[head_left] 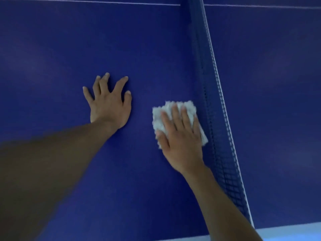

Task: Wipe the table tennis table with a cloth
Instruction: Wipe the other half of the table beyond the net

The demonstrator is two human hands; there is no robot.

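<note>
The blue table tennis table (pixel 60 49) fills the view. A white folded cloth (pixel 159 117) lies flat on it just left of the net. My right hand (pixel 180 136) presses down on the cloth with straight fingers, covering most of it. My left hand (pixel 109 103) rests flat on the bare table surface to the left of the cloth, fingers spread, holding nothing.
The net (pixel 215 105), blue mesh with a white top band, runs from the top centre down to the lower right, right beside the cloth. A white line (pixel 86 1) crosses the table at the far top. The table's near white edge (pixel 286 232) shows at bottom right.
</note>
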